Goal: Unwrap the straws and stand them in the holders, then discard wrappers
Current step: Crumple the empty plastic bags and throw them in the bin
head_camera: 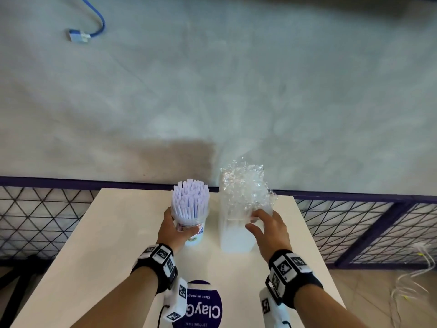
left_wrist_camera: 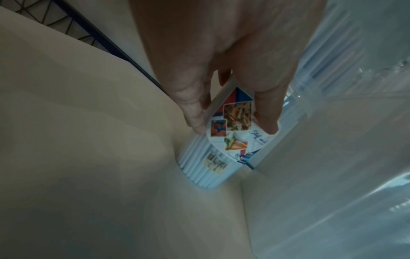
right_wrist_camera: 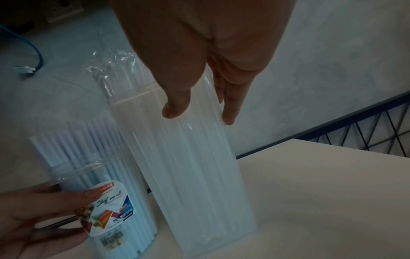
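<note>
A clear round holder [head_camera: 196, 236] with a printed label stands on the table, packed with white straws [head_camera: 190, 197]. My left hand [head_camera: 179, 223] grips it round the middle; the left wrist view shows thumb and fingers [left_wrist_camera: 195, 121] curled on the label [left_wrist_camera: 235, 122]. Right of it stands a tall clear rectangular holder [head_camera: 236, 235] with straws inside and crumpled clear wrappers [head_camera: 246, 185] bulging from its top. My right hand [head_camera: 254, 220] is at its upper part with fingers spread and nearly straight [right_wrist_camera: 228, 113], holding nothing. I cannot tell whether it touches the holder [right_wrist_camera: 195, 175].
Both holders stand near the far edge of the pale table [head_camera: 118, 233]. A purple round sticker [head_camera: 203, 306] lies at the near edge. A wire mesh fence with a purple rail [head_camera: 354, 223] runs behind the table. A blue cable [head_camera: 94, 22] lies on the floor.
</note>
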`<state>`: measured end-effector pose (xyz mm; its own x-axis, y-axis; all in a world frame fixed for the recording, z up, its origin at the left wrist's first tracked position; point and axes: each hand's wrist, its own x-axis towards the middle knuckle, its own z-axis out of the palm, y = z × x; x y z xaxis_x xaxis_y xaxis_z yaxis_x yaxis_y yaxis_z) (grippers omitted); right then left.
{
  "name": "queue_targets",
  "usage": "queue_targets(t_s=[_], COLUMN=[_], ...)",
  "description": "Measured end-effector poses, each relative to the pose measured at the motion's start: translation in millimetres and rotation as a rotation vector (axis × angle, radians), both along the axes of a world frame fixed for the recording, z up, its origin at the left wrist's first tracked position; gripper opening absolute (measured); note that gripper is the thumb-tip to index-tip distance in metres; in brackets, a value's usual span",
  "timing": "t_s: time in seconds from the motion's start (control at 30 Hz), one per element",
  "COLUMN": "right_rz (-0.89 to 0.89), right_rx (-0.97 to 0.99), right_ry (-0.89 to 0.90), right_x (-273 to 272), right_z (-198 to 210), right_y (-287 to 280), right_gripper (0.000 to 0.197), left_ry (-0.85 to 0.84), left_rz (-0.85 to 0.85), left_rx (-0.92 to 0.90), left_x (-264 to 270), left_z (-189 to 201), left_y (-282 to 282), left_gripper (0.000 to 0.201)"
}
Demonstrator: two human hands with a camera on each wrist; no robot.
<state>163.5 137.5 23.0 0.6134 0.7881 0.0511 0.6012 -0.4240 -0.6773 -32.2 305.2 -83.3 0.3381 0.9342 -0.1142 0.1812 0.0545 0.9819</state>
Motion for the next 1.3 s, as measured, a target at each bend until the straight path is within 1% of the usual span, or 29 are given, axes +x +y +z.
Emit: queue_targets(t_s=[0.27, 0.43, 0.57, 0.7, 0.8, 1.03, 1.13, 1.3], right_rz=[-0.026, -0.020, -0.012, -0.013, -0.006, 0.021, 0.019, 0.027], right_rx=[-0.003, 0.000, -0.037, -0.049, -0.083, -0.097, -0.098, -0.110], right_ry=[-0.034, -0.038, -0.036, -0.019, -0.037, -0.083, -0.090, -0.086], right_x=[-9.4, -13.1, -13.5, -15.6, -16.3, -10.7, -8.6, -8.8], right_z=[-3.7, -3.9, -6.2, -9.8, -10.5, -1.3, 1.3, 3.4], right_y=[8.9, 10.4, 10.1, 10.4, 9.5, 5.2, 4.4, 4.7], right_gripper=[0.010, 0.011, 0.012, 0.016, 0.022, 0.024, 0.024, 0.026], left_ry=[-0.017, 0.016, 0.037, 0.045, 0.066, 0.106, 0.102, 0.131], left_rz=[0.007, 0.010, 0.016, 0.014, 0.016, 0.005, 0.002, 0.011], left_rx=[0.001, 0.007, 0.008, 0.005, 0.021, 0.034, 0.026, -0.007], left_x=[3.1, 1.6, 2.3, 3.1, 3.0, 0.0, 0.0, 0.5], left_z=[1.5, 5.9, 7.2, 7.1, 9.8, 13.8, 16.8, 27.2], left_y=[1.1, 0.2, -0.8, -1.4, -2.5, -4.3, -6.0, -9.5], left_gripper=[0.110, 0.103, 0.108, 0.097, 0.087, 0.089, 0.083, 0.080])
